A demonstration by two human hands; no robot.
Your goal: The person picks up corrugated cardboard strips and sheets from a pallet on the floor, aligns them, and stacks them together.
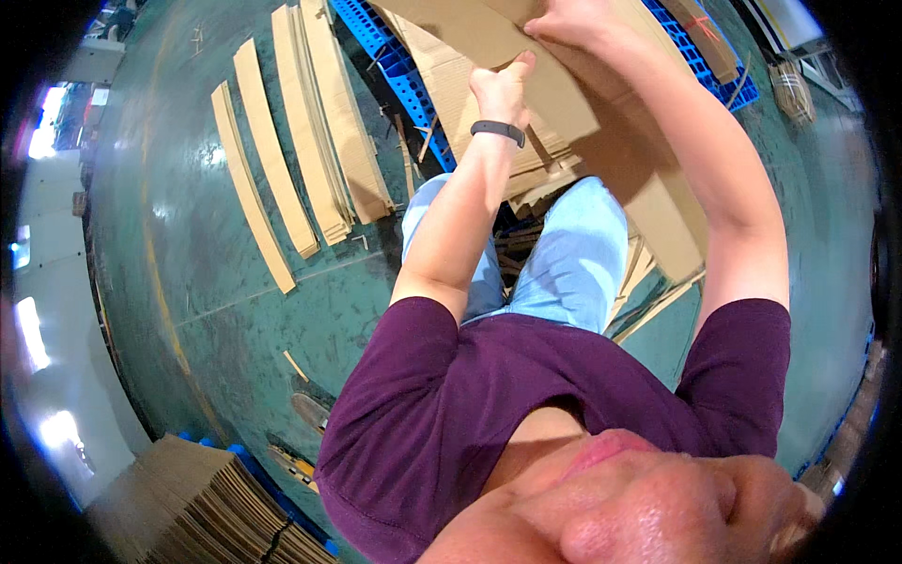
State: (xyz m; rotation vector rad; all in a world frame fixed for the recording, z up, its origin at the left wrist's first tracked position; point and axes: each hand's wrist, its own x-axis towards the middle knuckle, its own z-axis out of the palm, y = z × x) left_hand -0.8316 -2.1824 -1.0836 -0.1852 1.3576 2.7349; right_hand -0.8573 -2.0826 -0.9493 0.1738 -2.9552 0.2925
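A large brown cardboard sheet (559,99) is raised at a tilt in front of me, above a stack of cardboard (442,70). My left hand (503,89), with a dark band at the wrist, is closed on the sheet's near left part, thumb up. Farther up, my right hand (573,23) grips the same sheet, its fingers bent over the cardboard. Part of that hand lies at the picture's upper edge. The stack rests on a blue plastic pallet (390,56), and the raised sheet hides much of it.
Several long cardboard strips (305,122) lie on the green floor (225,348) to the left. Cardboard scraps (521,249) are scattered by my legs. At the lower left, a strapped cardboard stack (188,498) stands on a blue pallet. A bundle (791,92) sits at the far right.
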